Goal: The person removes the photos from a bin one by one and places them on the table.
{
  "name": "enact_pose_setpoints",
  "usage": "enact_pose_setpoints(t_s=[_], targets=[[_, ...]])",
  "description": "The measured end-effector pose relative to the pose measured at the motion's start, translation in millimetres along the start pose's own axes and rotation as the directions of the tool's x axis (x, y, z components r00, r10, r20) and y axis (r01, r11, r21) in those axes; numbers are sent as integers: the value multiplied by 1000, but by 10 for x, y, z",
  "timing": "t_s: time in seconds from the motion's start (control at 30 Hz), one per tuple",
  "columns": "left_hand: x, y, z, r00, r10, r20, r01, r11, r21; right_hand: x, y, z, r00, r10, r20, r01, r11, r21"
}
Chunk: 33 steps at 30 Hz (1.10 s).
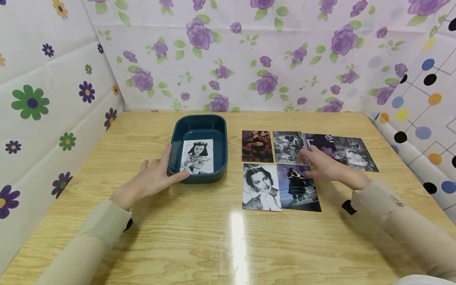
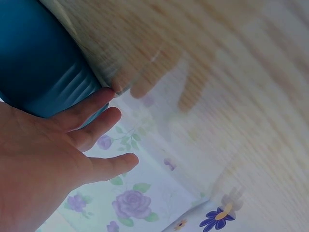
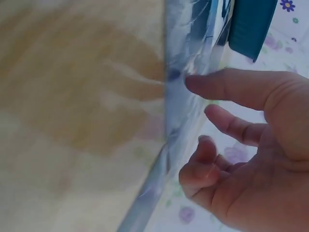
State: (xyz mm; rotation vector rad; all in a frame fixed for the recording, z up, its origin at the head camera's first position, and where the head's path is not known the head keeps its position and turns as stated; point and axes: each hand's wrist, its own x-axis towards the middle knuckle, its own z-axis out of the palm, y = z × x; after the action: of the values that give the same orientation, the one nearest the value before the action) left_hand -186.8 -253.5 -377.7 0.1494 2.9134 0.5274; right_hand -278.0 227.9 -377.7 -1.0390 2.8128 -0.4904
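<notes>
1. Looking down from the head view, we see a pale wooden table (image 1: 213,237) walled in by flowered sheets, and both our hands are out over it.
2. Our left hand (image 1: 153,178) lies flat on the table with straight fingers against the near left side of a dark teal tray (image 1: 221,130); we judge this steadies the tray. The thumb rests by its near rim.
3. The tray sits left of the table's centre, toward the far edge. One black-and-white portrait photo (image 1: 197,156) lies flat inside it.
4. Our right hand (image 1: 322,166) hovers low over a group of photos right of centre. Its fingers are relaxed and slightly bent, and they hold nothing. The fingertips are at the far row, near the grey street photo (image 1: 287,146); we cannot tell if they touch it.
5. The far row also holds a dark reddish photo (image 1: 257,145) and a dark wide photo (image 1: 350,152), partly overlapping.
6. The near row holds a black-and-white woman's portrait (image 1: 261,187) and a blue couple photo (image 1: 299,194), edges touching, probably so each one is easy to see and pick up.
7. The wrist views are blurred; they confirm only spread fingers.
</notes>
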Motion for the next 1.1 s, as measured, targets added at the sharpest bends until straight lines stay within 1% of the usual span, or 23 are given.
enact_pose_setpoints(t_s=[0.1,0.13,0.2,0.3,0.4,0.43,0.47,0.53,0.6,0.67,0.77,0.83,0.9,1.03,1.1], targets=[[-27,-32,-17,1000,-4,-7,4,1000,3,267,-169,-52,993,-102,-64,105,994,44],[-35,-42,-21,1000,-5,-9,5,1000,4,383,-251,-78,987,-136,-82,142,987,71],[-50,-56,-26,1000,-5,-14,6,1000,7,637,-460,-146,977,-190,-92,202,968,149],[-62,-71,-23,1000,-4,-16,5,1000,8,1054,-783,-217,960,-272,-67,280,919,279],[-66,-75,-18,1000,-6,-16,6,1000,-1,1495,-1061,-212,944,-330,-12,312,878,363],[-65,-77,-18,1000,-5,-15,4,1000,-7,1640,-1135,-193,938,-347,7,319,872,372],[-60,-80,-14,1000,-6,-14,5,1000,-12,1778,-1207,-171,937,-349,35,311,872,378],[-51,-83,-10,1000,-5,-7,5,1000,-21,2025,-1317,-111,929,-356,98,300,883,362],[-38,-80,-5,1000,-5,0,5,1000,-28,2232,-1384,-36,916,-359,179,285,897,339],[-23,-76,1,1000,-2,-3,2,1000,-27,2393,-1424,36,897,-347,274,266,919,290],[-10,-56,-4,1000,5,-8,-5,1000,-30,2585,-1455,129,871,-310,382,261,949,175],[-4,-44,-8,1000,7,-9,-8,999,-35,2676,-1479,170,862,-267,430,254,963,88],[0,-32,-11,1000,6,-7,-7,999,-38,2739,-1499,203,856,-225,465,245,969,17],[-5,-32,-10,1000,6,-8,-6,999,-40,2804,-1535,261,836,-156,527,223,972,-67],[-9,-38,-7,1000,8,-8,-8,999,-43,2819,-1543,289,831,-130,540,219,970,-104]])
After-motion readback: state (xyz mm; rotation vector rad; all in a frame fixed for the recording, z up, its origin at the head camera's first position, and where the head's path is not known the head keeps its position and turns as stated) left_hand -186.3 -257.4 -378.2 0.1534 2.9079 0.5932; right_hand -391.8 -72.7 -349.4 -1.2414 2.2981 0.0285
